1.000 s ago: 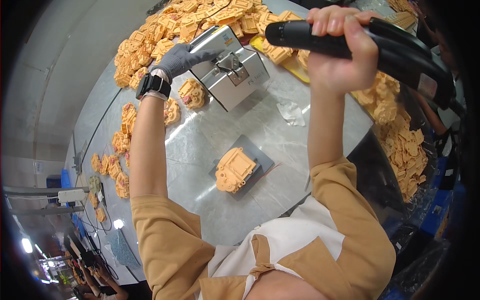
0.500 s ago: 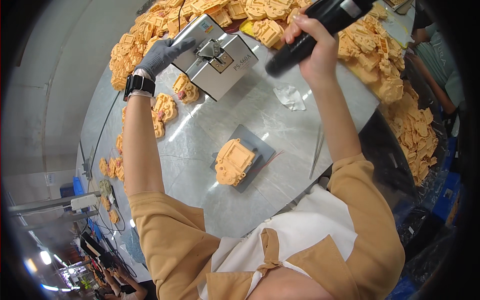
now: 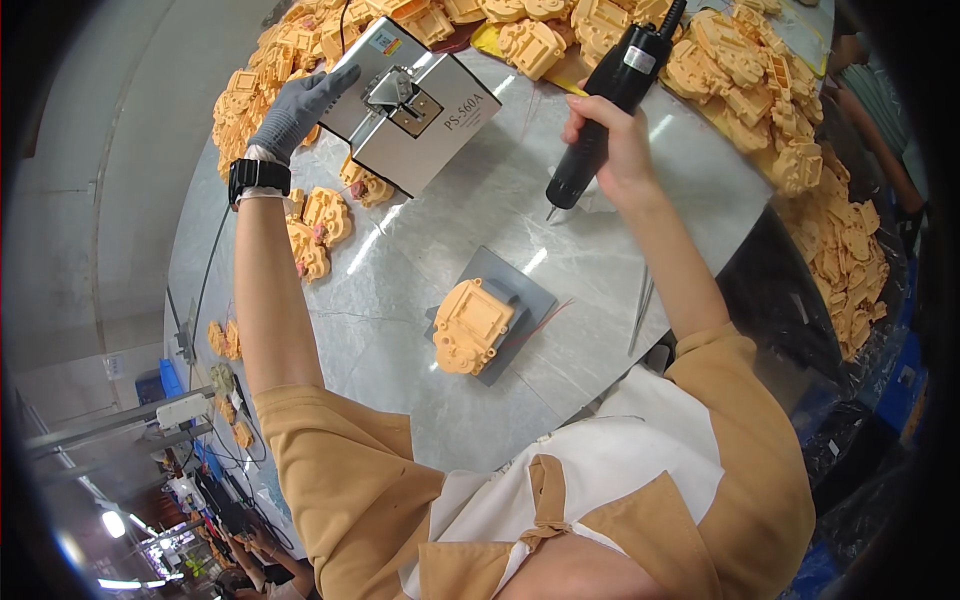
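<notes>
Two hands up over the table (image 3: pixel 600 300). My left hand (image 3: pixel 300 105) (grey glove, black watch at the wrist) lies with fingers spread on the edge of the silver box (image 3: pixel 415 105). My right hand (image 3: pixel 610 150) is wrapped tight round the black driver (image 3: pixel 610 95), tip pointing down, clear of the steel. Orange part (image 3: pixel 470 325) sits on the grey jig (image 3: pixel 515 305) near my chest. Orange parts (image 3: pixel 820 160) piled along the far rim.

So the black electric screwdriver (image 3: pixel 603 110) is held tilted, bit pointing down just above the grey counter (image 3: pixel 400 330). The silver box-shaped screw feeder (image 3: pixel 415 105) sits angled further back, dark slot on top, orange plastic parts piled right behind it.
</notes>
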Motion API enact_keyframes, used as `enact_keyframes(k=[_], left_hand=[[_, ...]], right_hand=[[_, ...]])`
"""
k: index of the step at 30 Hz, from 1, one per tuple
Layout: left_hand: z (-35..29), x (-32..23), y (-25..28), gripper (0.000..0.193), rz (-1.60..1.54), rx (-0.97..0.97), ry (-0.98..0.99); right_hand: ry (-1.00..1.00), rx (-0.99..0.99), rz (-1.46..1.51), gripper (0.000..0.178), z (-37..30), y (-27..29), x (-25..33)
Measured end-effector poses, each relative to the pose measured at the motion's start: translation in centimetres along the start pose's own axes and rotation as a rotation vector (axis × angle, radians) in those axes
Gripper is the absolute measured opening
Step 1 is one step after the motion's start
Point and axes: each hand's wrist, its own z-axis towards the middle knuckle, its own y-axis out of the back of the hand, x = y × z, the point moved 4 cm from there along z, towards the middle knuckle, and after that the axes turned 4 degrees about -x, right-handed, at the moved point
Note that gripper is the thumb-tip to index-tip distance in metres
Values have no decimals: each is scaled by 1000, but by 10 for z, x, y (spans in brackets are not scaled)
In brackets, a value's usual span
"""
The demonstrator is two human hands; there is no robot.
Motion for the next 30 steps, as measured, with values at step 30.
enact_keyframes(k=[30], left_hand=[[-94,-63,-75,64,602,-487,-646]], right_hand=[[123,1,54,24,-8,9,10]])
